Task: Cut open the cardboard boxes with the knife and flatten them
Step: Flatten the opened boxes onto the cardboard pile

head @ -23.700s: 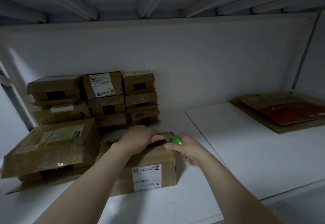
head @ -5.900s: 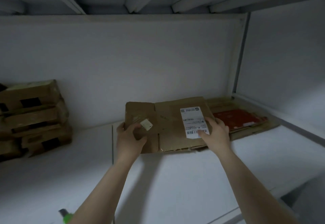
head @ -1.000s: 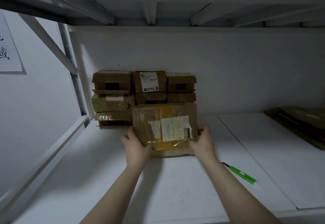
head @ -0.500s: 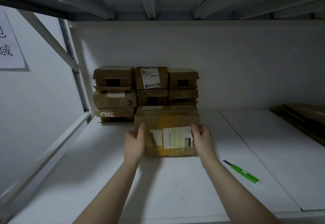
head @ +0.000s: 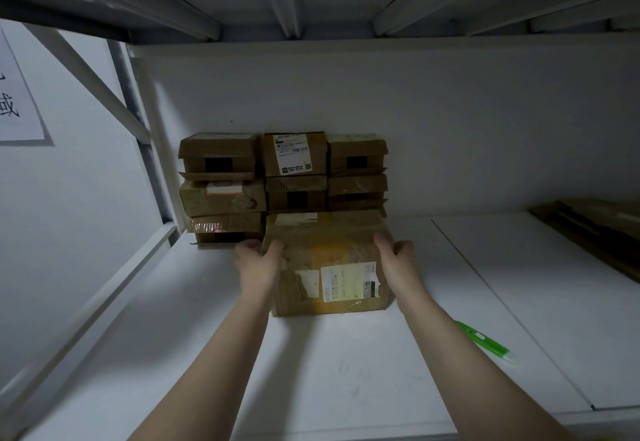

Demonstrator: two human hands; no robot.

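The box [head: 329,260] lies flat on the shelf [head: 346,371], label [head: 349,281] up at its near right corner. Its far edge is tight against the stack [head: 284,170], hiding that stack's lowest middle boxes, and it looks too nearly square to give a long axis. The left hand [head: 258,264] and right hand [head: 398,260] grip its far corners, thumbs on top, fingers curled down the sides and mostly hidden. The green knife [head: 485,338] lies well right of the box, running far-left to near-right, its far end covered by the right forearm [head: 450,343]. Cardboard [head: 588,233] at far right is cropped and dim.
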